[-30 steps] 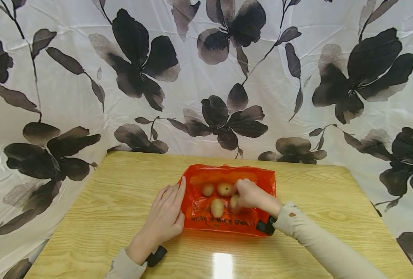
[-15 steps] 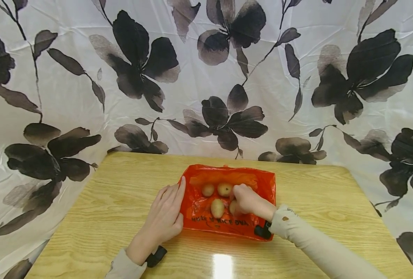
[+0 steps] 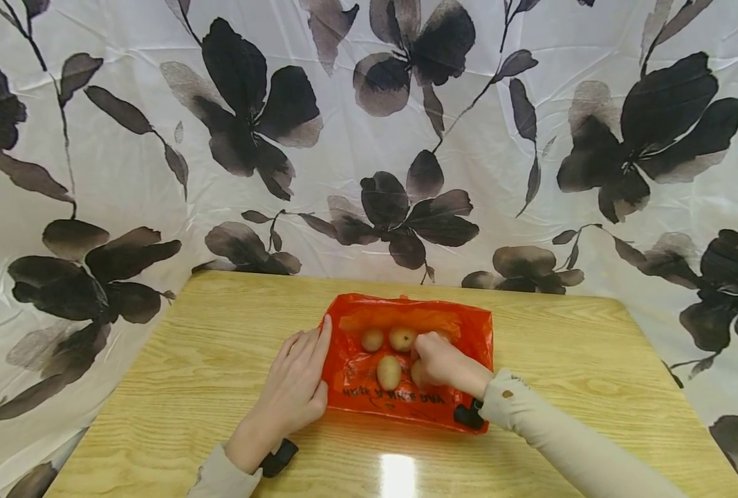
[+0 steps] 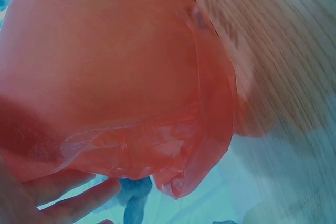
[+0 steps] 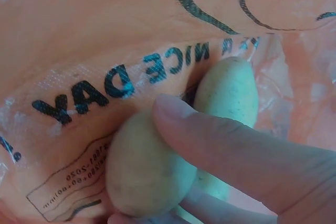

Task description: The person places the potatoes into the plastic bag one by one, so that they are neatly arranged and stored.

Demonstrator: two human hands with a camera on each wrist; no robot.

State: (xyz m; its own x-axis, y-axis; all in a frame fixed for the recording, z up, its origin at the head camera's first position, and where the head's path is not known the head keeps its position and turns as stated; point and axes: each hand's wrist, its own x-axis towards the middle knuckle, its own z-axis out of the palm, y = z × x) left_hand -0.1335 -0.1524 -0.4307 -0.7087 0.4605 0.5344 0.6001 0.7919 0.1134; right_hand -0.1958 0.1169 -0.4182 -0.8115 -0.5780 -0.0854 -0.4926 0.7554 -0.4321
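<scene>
A red plastic bag (image 3: 375,404) with black lettering lies spread open on the table, its sides standing up. Several potatoes are inside: one at the back left (image 3: 372,339), a spotted potato (image 3: 402,339) beside it, and a front potato (image 3: 389,373). My right hand (image 3: 446,363) reaches into the bag's right part and grips another potato (image 5: 149,166), thumb on top and fingers underneath in the right wrist view. A second potato (image 5: 228,93) sits just beyond the thumb there. My left hand (image 3: 297,377) touches the bag's left side with its fingers extended.
The wooden table (image 3: 207,360) surrounds the bag on all sides. Behind it hangs a white cloth (image 3: 319,166) printed with dark flowers. Dark wrist cameras are strapped on both wrists; the right one (image 3: 468,415) is over the bag's front right corner.
My right hand has shifted slightly within the bag, still at the same potato. The bag's front right corner has moved a little nearer. My left hand stays in place.
</scene>
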